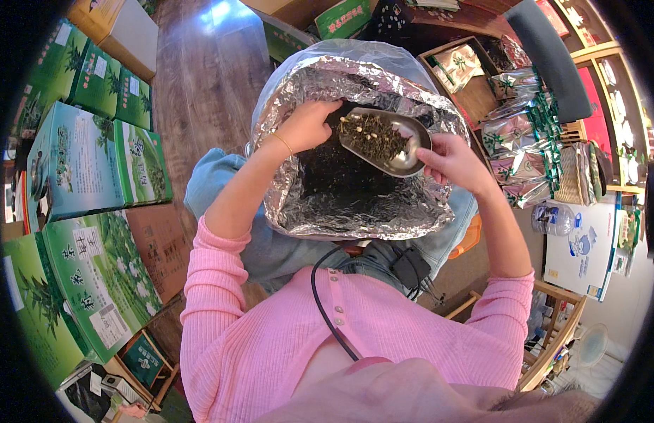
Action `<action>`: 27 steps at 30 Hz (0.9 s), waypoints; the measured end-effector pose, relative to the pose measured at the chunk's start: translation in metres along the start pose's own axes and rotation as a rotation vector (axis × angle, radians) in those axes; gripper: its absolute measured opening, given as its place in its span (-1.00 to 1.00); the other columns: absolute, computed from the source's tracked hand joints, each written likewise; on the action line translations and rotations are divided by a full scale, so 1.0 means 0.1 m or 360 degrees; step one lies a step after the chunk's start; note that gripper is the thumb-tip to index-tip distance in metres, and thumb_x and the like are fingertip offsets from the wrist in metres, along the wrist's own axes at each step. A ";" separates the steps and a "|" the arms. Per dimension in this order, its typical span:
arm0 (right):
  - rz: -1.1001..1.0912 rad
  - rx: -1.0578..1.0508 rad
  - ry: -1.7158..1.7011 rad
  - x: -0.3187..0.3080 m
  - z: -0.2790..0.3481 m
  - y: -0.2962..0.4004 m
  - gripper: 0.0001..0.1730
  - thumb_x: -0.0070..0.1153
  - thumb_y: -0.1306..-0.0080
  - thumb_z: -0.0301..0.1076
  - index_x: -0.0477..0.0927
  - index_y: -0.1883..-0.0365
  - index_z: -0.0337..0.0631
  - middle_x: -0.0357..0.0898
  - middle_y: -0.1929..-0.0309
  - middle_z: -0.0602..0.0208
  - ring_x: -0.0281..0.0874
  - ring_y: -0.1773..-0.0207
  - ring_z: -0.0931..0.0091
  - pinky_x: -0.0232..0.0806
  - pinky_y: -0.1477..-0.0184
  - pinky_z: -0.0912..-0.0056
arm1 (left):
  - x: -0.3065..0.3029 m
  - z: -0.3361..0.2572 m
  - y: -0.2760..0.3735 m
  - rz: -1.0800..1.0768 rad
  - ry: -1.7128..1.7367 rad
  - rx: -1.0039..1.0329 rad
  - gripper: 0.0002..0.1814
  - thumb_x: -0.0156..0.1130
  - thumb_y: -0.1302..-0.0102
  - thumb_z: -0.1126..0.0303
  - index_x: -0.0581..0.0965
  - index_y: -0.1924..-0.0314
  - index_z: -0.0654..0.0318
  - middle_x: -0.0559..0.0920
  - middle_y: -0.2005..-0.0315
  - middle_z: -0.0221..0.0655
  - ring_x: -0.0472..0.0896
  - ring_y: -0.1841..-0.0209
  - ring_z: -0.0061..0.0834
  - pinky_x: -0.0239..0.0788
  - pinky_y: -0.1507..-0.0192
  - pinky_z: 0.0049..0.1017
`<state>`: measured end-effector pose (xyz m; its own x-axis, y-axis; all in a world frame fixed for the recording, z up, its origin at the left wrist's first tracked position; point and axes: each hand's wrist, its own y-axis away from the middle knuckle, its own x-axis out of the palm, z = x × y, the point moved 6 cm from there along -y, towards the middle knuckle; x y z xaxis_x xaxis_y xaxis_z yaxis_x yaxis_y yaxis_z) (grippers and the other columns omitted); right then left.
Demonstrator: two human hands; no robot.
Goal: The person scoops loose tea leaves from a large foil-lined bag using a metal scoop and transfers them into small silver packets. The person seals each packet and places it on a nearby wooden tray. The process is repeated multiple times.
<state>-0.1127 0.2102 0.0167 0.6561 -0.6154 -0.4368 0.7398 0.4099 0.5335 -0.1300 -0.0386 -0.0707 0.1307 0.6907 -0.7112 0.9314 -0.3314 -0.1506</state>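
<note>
A metal scoop (417,129) holds dark dried tea leaves (374,138) with a few pale bits among them. My right hand (451,158) grips its right end. At the scoop's left end is my left hand (308,127), its index finger extended near the leaves; nothing shows in its grasp, and whether it touches the scoop I cannot tell. Both hands are over a large open bag lined with crinkled foil (359,227), which stands between my knees. Dark loose leaves lie inside it, partly hidden under the scoop. Clear plastic (353,47) surrounds the foil at the far side.
Green and blue printed cartons (83,158) are stacked at the left. On the right lie several foil packets with green ends (517,137), beside a wooden tray (472,100) with more packets. A large plastic bottle (552,219) and a white box (581,254) are further right. A black cable (319,301) crosses my front.
</note>
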 end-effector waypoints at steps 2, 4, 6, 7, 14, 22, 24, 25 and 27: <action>-0.0024 0.0098 0.0188 -0.07 0.22 -0.03 -0.70 0.14 -0.30 -0.20 0.57 0.33 -0.33 0.53 0.63 0.35 0.40 0.70 0.61 0.26 0.64 0.53 | 0.02 -0.06 0.00 0.0036 0.0049 -0.0001 -0.43 0.11 -0.01 0.56 0.48 -0.12 0.38 0.58 0.09 0.10 0.58 0.08 0.00 0.40 -0.02 -0.27; -0.0044 0.0061 0.0463 -0.11 0.33 -0.11 -0.68 0.15 -0.29 -0.20 0.56 0.32 -0.36 0.54 0.62 0.30 0.42 0.71 0.56 0.29 0.64 0.47 | 0.03 -0.12 0.00 0.0078 0.0119 0.0026 -0.44 0.11 0.00 0.55 0.47 -0.11 0.43 0.59 0.15 0.14 0.60 0.15 -0.01 0.41 0.04 -0.26; -0.0060 0.0065 0.0748 -0.13 0.44 -0.15 -0.67 0.18 -0.25 -0.21 0.56 0.34 -0.39 0.60 0.55 0.12 0.56 0.60 0.37 0.40 0.53 0.29 | 0.08 -0.12 -0.02 0.0046 0.0093 0.0079 -0.44 0.12 0.00 0.54 0.47 -0.11 0.43 0.59 0.18 0.14 0.61 0.19 -0.01 0.42 0.07 -0.26; -0.0079 -0.0033 0.0922 -0.13 0.49 -0.18 -0.68 0.19 -0.23 -0.22 0.56 0.34 -0.39 0.60 0.53 0.09 0.58 0.55 0.32 0.41 0.48 0.25 | 0.10 -0.12 -0.02 0.0031 0.0080 0.0103 -0.44 0.12 0.00 0.54 0.47 -0.11 0.43 0.60 0.20 0.15 0.62 0.21 -0.01 0.43 0.08 -0.26; -0.0475 -0.0535 0.1721 -0.07 0.86 0.11 -0.65 0.19 -0.21 -0.26 0.46 0.24 -0.41 0.56 0.50 -0.04 0.55 0.38 0.07 0.38 0.30 0.13 | 0.08 -0.03 -0.03 0.0173 0.0217 -0.0113 -0.46 0.12 -0.01 0.54 0.49 -0.09 0.44 0.63 0.26 0.08 0.65 0.28 -0.12 0.45 0.10 -0.28; -0.0534 -0.0323 0.2219 0.51 0.58 -0.19 -0.62 0.11 -0.07 -0.53 0.56 0.12 -0.55 0.64 0.53 0.12 0.69 0.41 0.31 0.52 0.42 0.34 | -0.04 0.10 0.01 0.0084 0.0204 -0.0447 -0.41 0.11 -0.06 0.52 0.45 -0.19 0.34 0.66 0.43 -0.04 0.68 0.51 -0.37 0.50 0.24 -0.42; -0.0030 -0.0087 0.2151 0.95 0.12 -0.81 -0.81 0.13 -0.12 -0.44 0.73 0.32 -0.16 0.71 0.31 0.18 0.71 0.23 0.32 0.53 0.32 0.33 | -0.09 0.09 0.01 -0.0019 0.0097 -0.0344 -0.42 0.10 -0.07 0.49 0.46 -0.19 0.28 0.66 0.43 -0.05 0.68 0.52 -0.36 0.49 0.24 -0.39; 0.0159 -0.0093 0.2181 1.18 -0.13 -1.10 -0.80 0.15 -0.12 -0.43 0.73 0.29 -0.16 0.71 0.24 0.21 0.70 0.18 0.32 0.52 0.27 0.35 | -0.09 0.12 0.03 -0.0031 0.0095 -0.0350 -0.42 0.10 -0.06 0.49 0.46 -0.19 0.28 0.65 0.43 -0.04 0.68 0.52 -0.36 0.49 0.23 -0.38; 0.0194 -0.0041 0.1964 1.49 -0.67 -1.69 -0.83 0.10 -0.17 -0.44 0.71 0.33 -0.20 0.69 0.20 0.14 0.67 0.10 0.27 0.52 0.16 0.26 | -0.09 0.16 0.00 -0.0046 0.0088 -0.0346 -0.41 0.10 -0.06 0.50 0.46 -0.19 0.27 0.64 0.43 -0.02 0.67 0.52 -0.36 0.49 0.23 -0.36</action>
<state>-0.1302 0.0945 -0.1867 0.4121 0.4669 -0.7824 0.6577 0.4419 0.6101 -0.1363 -0.0552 -0.0751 0.1158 0.7342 -0.6689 0.9855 -0.1689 -0.0148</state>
